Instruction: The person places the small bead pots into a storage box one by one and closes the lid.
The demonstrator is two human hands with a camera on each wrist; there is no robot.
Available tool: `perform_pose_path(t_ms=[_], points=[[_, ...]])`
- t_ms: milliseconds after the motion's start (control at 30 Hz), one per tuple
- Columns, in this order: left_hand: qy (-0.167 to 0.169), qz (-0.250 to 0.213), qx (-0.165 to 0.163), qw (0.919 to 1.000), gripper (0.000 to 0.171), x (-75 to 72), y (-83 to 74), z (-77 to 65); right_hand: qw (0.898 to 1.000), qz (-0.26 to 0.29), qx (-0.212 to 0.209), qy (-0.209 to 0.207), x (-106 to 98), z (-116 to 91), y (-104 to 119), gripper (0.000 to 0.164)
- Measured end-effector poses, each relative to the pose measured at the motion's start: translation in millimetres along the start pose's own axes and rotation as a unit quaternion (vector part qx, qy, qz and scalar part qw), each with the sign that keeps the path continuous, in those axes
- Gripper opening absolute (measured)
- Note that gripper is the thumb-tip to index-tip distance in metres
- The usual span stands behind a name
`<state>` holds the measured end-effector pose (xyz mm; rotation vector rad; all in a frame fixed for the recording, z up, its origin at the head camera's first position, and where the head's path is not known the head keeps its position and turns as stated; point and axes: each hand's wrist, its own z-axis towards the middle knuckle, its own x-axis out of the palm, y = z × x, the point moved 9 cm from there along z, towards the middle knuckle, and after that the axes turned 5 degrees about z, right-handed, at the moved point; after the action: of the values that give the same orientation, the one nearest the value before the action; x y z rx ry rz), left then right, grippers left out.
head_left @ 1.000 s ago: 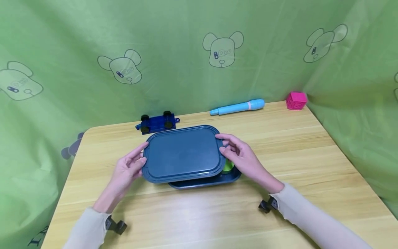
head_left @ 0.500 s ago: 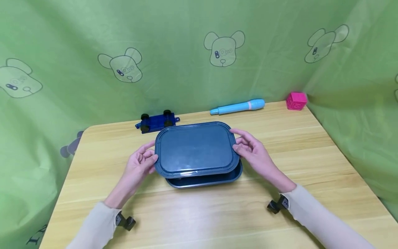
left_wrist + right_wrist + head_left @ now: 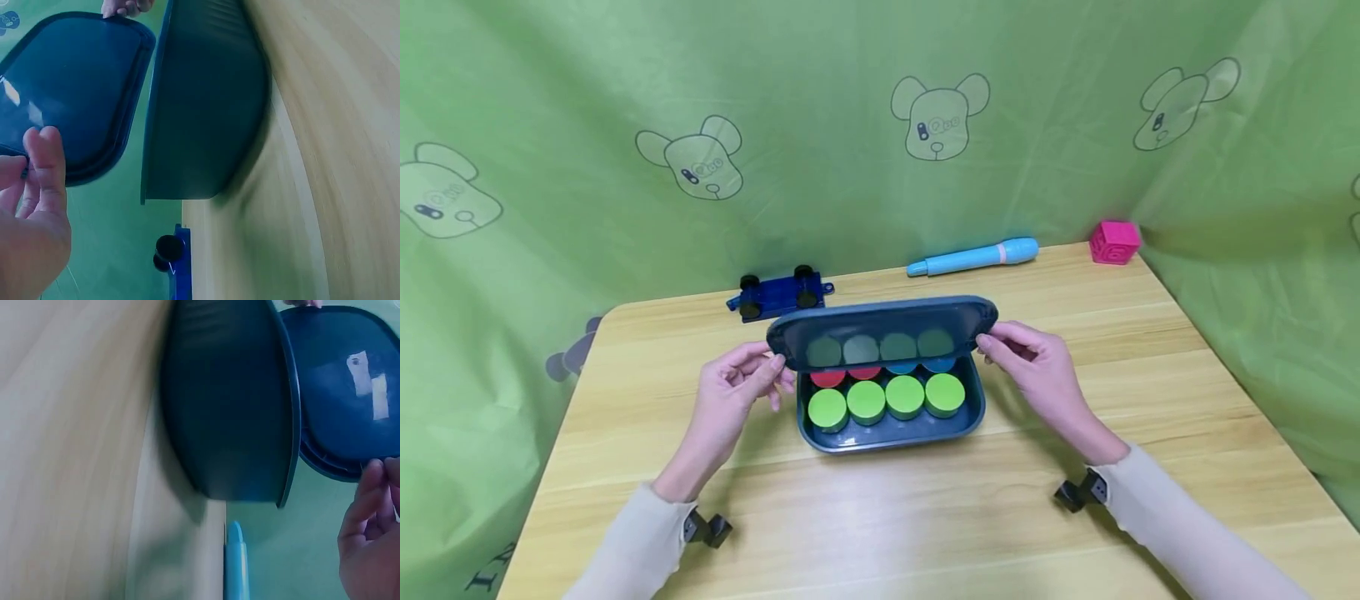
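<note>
A dark blue rectangular lid (image 3: 880, 321) is tilted up over the back of a matching box (image 3: 891, 433), its glossy underside facing me. My left hand (image 3: 730, 396) pinches the lid's left end; my right hand (image 3: 1037, 375) pinches its right end. In the box's front row stand several round green caps (image 3: 866, 402). Behind them, red caps (image 3: 828, 378) and blue caps (image 3: 938, 364) are partly covered by the lid, which reflects round shapes. Both wrist views show the lid (image 3: 81, 81) apart from the box's side wall (image 3: 231, 406).
Along the table's back edge lie a blue toy wagon chassis (image 3: 781, 293) with black wheels, a light blue pen-shaped thing (image 3: 973, 257) and a pink cube (image 3: 1115, 242). A green curtain (image 3: 820, 167) hangs close behind the wooden table (image 3: 865, 525).
The lid first moved right over the box, then tipped up with its front edge raised, uncovering the caps. Both hands moved right with it, keeping hold of its ends.
</note>
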<state>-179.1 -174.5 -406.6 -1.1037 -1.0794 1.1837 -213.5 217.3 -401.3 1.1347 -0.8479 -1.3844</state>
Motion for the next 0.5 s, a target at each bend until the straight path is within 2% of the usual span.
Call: perform_pose_path(t_ms=[167, 267, 333, 400, 500], points=[[0.012, -0.019, -0.018, 0.9996, 0.031, 5.1, 5.6, -2.1, 0.999, -0.008, -0.016, 0.027, -3, -3, -2, 0.024], [0.003, 0.002, -0.027, 0.9996, 0.033, 6.7, 11.8, -4.0, 0.999, -0.007, -0.013, 0.042, -2, -6, -8, 0.027], [-0.001, 0.032, -0.025, 0.9992, 0.034, 8.6, 15.0, -4.9, 0.999, -0.006, -0.004, 0.054, 2, -8, -12, 0.027], [0.0, 0.084, -0.015, 0.9964, 0.037, 10.3, 17.8, -4.5, 0.998, -0.009, 0.011, 0.063, 6, -9, -17, 0.029], [0.006, 0.167, 0.003, 0.9859, 0.038, 13.2, 22.3, -1.8, 0.996, -0.031, 0.027, 0.08, 14, -7, -23, 0.036]])
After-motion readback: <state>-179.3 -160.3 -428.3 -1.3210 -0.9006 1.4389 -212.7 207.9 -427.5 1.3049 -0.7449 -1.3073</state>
